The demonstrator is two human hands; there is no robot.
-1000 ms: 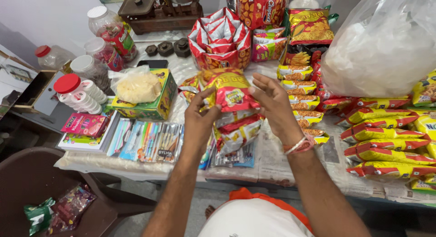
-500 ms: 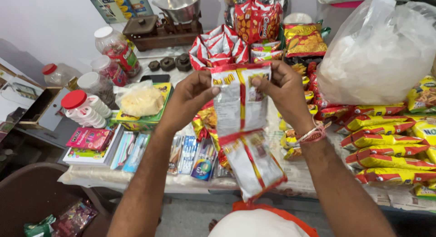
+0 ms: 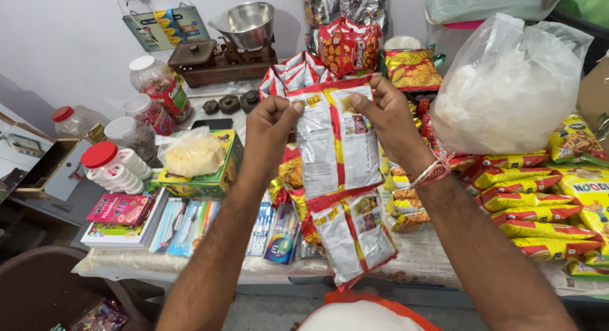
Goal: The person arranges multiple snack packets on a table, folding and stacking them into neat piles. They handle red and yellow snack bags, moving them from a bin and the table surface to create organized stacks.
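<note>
Fingers of both hands, left hand [image 3: 269,118] and right hand [image 3: 387,112], pinch the snack-packet strip [image 3: 342,178] hanging lengthwise downward.

I count two hands, my left hand [image 3: 271,125] and right hand [image 3: 388,118], on one hanging strip of snack packets [image 3: 342,178] showing four packets. Left of that strip: three iron weights [image 3: 229,103], one steel scale pan [image 3: 246,24], four lidded jars [image 3: 160,85].
</note>
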